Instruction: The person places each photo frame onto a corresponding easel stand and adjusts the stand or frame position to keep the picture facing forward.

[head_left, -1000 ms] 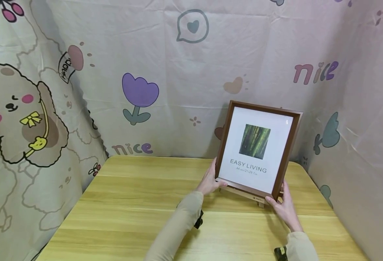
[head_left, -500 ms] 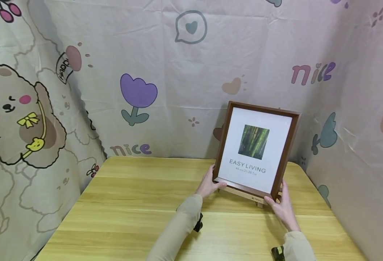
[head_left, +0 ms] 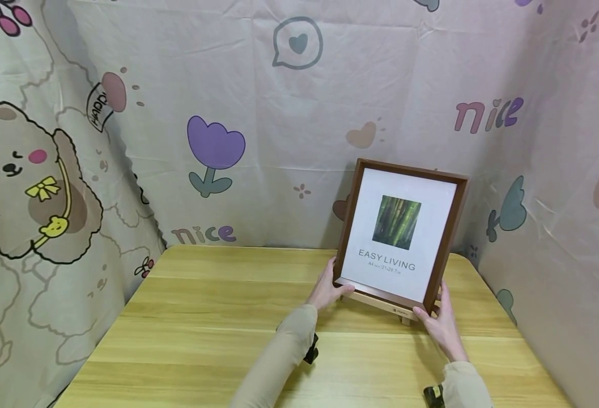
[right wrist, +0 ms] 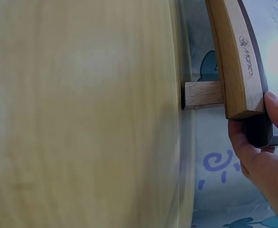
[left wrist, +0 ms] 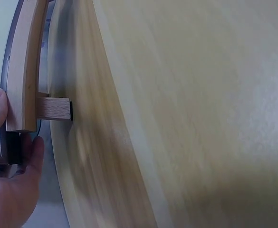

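Behind the framed print [head_left: 400, 235], patterned cloth [head_left: 289, 113] as backdrop; below it, wood-grain table [head_left: 217, 317], back edge running behind the print. Print leans back, lower edge at the ledge of the wooden stand [head_left: 376, 304]. Wrist views put the ledge across the front of that edge, print corners overhanging both ends. Right hand [head_left: 444, 323] grips the print's lower right corner, thumb on front, fingers round behind; left hand [head_left: 325, 288] mirrors that at the lower left. Neither has let go. Progress, my read: print on stand looks done, seating close to final. Left: any small squaring-up, then release at both corners. Can't tell if the print's back touches the stand's uprights; hidden.
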Motion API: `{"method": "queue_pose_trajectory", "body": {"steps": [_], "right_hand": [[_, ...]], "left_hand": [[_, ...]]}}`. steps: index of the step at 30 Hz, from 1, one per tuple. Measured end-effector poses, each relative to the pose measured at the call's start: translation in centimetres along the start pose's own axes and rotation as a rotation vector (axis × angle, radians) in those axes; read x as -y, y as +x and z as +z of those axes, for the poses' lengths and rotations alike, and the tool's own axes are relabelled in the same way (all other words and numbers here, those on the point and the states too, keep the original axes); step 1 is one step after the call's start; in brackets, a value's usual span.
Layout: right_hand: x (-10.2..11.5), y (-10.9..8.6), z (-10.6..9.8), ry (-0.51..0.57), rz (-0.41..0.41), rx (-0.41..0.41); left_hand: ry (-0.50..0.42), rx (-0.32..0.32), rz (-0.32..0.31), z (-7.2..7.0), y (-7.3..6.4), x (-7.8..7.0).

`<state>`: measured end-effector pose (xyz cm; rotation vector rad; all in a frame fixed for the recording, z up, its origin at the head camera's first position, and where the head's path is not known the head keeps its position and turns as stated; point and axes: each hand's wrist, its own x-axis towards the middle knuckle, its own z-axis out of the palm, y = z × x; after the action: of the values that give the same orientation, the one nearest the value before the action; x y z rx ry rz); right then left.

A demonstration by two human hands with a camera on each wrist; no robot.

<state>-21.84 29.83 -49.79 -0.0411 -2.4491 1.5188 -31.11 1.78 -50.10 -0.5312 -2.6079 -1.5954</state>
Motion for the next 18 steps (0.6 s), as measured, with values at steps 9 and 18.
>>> {"method": "queue_pose_trajectory", "body": {"steps": [9, 18], "right_hand": [[0.28, -0.23, -0.37, -0.115, 0.011, 0.025], [0.52, -0.33, -0.42, -0.173, 0.025, 0.051]], "left_hand": [[-0.04, 0.034, -0.013, 0.01, -0.3, 0.05], [-0.033, 0.056, -0.032, -0.16, -0.53, 0.2]]}}
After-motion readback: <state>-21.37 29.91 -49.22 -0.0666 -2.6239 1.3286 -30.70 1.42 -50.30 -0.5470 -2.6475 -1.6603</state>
